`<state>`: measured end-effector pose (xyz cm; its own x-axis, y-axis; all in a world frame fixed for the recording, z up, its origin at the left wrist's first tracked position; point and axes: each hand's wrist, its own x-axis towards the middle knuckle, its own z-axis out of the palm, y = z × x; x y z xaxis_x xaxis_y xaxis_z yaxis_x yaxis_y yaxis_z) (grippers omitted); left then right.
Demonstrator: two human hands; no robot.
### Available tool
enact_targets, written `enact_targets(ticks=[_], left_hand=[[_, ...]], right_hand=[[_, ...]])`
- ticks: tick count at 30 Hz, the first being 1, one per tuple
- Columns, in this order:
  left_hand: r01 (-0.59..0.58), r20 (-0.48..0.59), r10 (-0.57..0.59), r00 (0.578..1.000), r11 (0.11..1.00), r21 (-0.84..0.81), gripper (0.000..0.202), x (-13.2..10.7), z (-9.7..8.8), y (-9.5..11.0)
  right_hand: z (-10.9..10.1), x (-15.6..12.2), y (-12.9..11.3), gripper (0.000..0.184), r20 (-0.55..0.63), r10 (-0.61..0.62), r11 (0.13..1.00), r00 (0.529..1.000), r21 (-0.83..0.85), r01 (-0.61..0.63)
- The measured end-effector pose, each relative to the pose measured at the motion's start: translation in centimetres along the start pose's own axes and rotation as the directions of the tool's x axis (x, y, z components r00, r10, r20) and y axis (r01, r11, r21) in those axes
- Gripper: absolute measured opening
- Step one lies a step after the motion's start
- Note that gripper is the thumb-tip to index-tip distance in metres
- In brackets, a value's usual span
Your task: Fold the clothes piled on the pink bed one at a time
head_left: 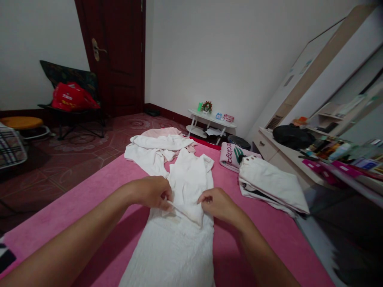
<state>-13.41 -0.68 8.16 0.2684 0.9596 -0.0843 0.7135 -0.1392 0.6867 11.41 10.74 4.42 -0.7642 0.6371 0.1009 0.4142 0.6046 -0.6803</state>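
Observation:
A long white garment point(176, 251), perhaps a dress, lies lengthwise on a pink bed cover point(119, 175), its near part textured and its far part smoother. My left hand point(152, 192) is closed, pinching the left side of a folded edge around the garment's middle. On the right side of the same fold, my right hand point(220, 205) pinches the cloth, a ring showing on a finger. The fold hangs in a small flap between the hands. Just beyond lies another crumpled white garment point(146, 153), with a pale pink cloth point(161, 132) behind it.
Folded white clothes point(272, 183) and a pink printed cloth point(231, 155) lie at the bed's right. A cluttered dresser point(269, 149) stands beyond. A small white table point(209, 117) is by the wall; a chair with a red bag point(72, 97) stands left near the door point(119, 56).

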Motion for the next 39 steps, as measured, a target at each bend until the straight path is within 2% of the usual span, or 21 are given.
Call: enact_targets(ticks=[1,3,5,7,8,9,11,13,15,17,20,22,25,27,30,32,35,37,39], left_hand=[[-0.013,-0.03,0.013,0.999,1.0,0.007,0.011,0.2,0.0,0.4],[-0.039,-0.179,0.035,0.983,0.999,-0.021,0.026,1.2,0.4,1.1],[-0.059,-0.379,0.02,0.925,0.994,-0.093,0.041,2.7,1.3,1.3],[-0.107,-0.511,0.034,0.859,0.988,-0.114,0.043,4.1,2.6,0.6],[-0.136,-0.525,0.081,0.847,0.988,-0.067,0.039,4.6,3.3,0.0],[-0.161,-0.503,0.147,0.852,0.987,0.016,0.036,5.0,4.1,-0.8],[-0.167,-0.377,0.236,0.896,0.964,0.206,0.051,5.3,5.5,-2.7],[-0.137,-0.228,0.223,0.948,0.931,0.338,0.065,5.4,6.5,-4.5],[-0.115,-0.13,0.178,0.975,0.914,0.39,0.07,5.4,7.0,-5.8],[-0.109,-0.125,0.173,0.977,0.909,0.402,0.072,5.3,7.2,-6.2],[-0.168,-0.218,0.266,0.939,0.908,0.385,0.066,4.6,7.2,-5.9],[-0.303,-0.222,0.401,0.889,0.877,0.374,0.052,3.7,7.1,-5.7],[-0.492,-0.094,0.557,0.825,0.791,0.364,0.045,1.3,6.6,-5.8],[-0.519,0.003,0.562,0.827,0.762,0.387,0.054,-0.6,5.9,-5.8],[-0.514,0.142,0.508,0.85,0.738,0.436,0.072,-3.0,4.5,-5.4],[-0.539,0.213,0.499,0.84,0.722,0.434,0.078,-4.0,3.5,-4.7],[-0.583,0.245,0.532,0.811,0.699,0.413,0.074,-4.3,3.0,-3.9],[-0.605,0.239,0.56,0.793,0.685,0.405,0.064,-3.8,3.3,-3.6],[-0.605,0.193,0.58,0.791,0.695,0.388,0.049,-3.4,3.9,-3.2]], right_hand=[[-0.3,0.4,0.0,0.025,-0.061,0.015,1.0,0.998,0.021,-0.013],[-0.9,1.5,-0.3,0.019,-0.254,0.034,0.999,0.967,0.038,-0.025],[-1.2,3.0,-0.6,0.017,-0.408,-0.007,1.0,0.913,-0.012,0.002],[-0.8,4.3,-0.3,0.02,-0.475,-0.113,0.99,0.873,-0.128,0.059],[-0.3,4.8,0.1,0.023,-0.457,-0.172,0.975,0.873,-0.204,0.085],[0.4,5.1,0.6,0.03,-0.406,-0.214,0.954,0.889,-0.283,0.1],[2.1,5.3,2.1,0.045,-0.244,-0.203,0.905,0.948,-0.417,0.087],[3.6,5.3,3.6,0.05,-0.091,-0.098,0.865,0.991,-0.499,0.04],[4.5,5.1,4.5,0.051,-0.014,-0.016,0.843,1.0,-0.537,0.006],[4.6,4.8,4.8,0.052,0.014,-0.005,0.831,1.0,-0.557,0.012],[3.9,3.6,4.7,0.049,0.043,-0.095,0.818,0.995,-0.565,0.102],[3.3,2.1,4.5,0.049,0.119,-0.222,0.8,0.968,-0.545,0.251],[2.1,-1.0,4.0,0.05,0.289,-0.401,0.73,0.869,-0.472,0.494],[1.1,-3.3,3.3,0.055,0.388,-0.439,0.689,0.811,-0.434,0.58],[-0.4,-5.9,2.0,0.065,0.484,-0.411,0.666,0.772,-0.418,0.617],[-0.8,-6.8,1.4,0.066,0.496,-0.392,0.667,0.775,-0.427,0.611],[-0.1,-6.9,1.4,0.06,0.448,-0.413,0.677,0.793,-0.431,0.597],[1.0,-6.5,1.8,0.053,0.376,-0.466,0.687,0.801,-0.417,0.595],[2.1,-6.2,2.0,0.041,0.249,-0.525,0.718,0.814,-0.384,0.581]])
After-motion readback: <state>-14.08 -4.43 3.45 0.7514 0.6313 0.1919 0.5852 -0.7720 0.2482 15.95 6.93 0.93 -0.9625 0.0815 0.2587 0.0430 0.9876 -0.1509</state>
